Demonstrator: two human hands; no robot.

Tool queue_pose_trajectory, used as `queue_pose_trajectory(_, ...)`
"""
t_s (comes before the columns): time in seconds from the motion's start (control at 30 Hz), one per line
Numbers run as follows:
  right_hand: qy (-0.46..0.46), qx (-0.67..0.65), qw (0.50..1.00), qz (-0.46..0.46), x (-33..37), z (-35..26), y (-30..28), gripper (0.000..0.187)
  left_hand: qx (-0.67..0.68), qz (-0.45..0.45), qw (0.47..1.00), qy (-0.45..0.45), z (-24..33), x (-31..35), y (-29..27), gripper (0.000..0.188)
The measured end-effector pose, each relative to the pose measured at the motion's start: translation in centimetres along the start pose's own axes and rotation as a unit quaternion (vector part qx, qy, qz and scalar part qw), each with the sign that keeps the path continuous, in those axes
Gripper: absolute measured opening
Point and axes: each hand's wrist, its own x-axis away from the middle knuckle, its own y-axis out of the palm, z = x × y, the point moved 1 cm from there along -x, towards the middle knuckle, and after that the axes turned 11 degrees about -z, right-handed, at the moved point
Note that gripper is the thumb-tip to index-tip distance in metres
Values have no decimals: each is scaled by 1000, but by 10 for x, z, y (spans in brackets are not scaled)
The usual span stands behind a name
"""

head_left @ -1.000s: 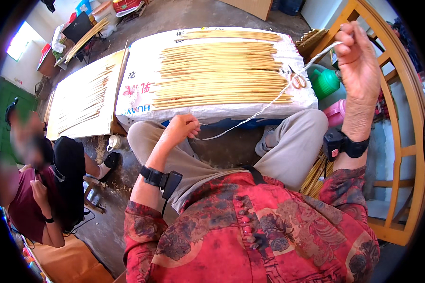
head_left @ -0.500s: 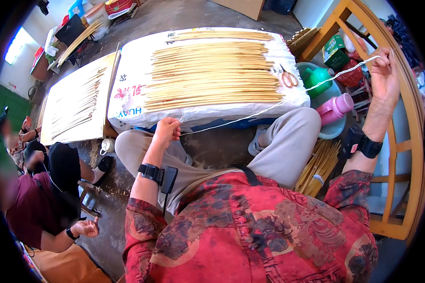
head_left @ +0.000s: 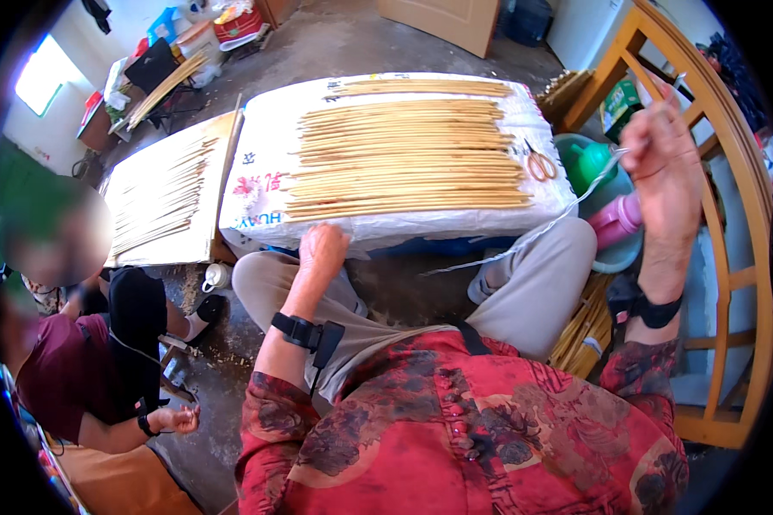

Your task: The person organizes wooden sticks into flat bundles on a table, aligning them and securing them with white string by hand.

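Observation:
My right hand (head_left: 666, 167), blurred and raised at the right, pinches one end of a white string (head_left: 558, 225). From there the string sags over my knee, and its other end hangs loose between my legs. At the front edge of the low table my left hand (head_left: 324, 255) is closed; whatever its fingers hold, if anything, is hidden. Thin tan sticks (head_left: 408, 159) lie side by side across the white sack cover (head_left: 258, 163) beyond it. A pair of scissors (head_left: 539, 165) with brownish handles rests right of the sticks.
A light-blue basin (head_left: 631, 255) at right holds a green jug (head_left: 591, 163) and a pink flask (head_left: 617, 220). Beside it stands a wooden frame (head_left: 730, 232). Bundled sticks (head_left: 582, 330) are by my right knee. At left, a person (head_left: 69, 369) sits near a board with sticks (head_left: 167, 197).
The string went from taut between my hands to slack, its left end now apart from my left hand. My right hand moved inward and slightly down. The view shifted a little.

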Motion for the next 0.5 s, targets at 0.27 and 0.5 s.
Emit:
queue_pose_trajectory(0.27,91,42,994,-44,-2,87,96,6,598,-10,735,321,131,40,-119,30)
queue_pose_trajectory(0.5,109,-70,990,-52,5,108,110,4,691,-35,668,273,140,48,-112,14)
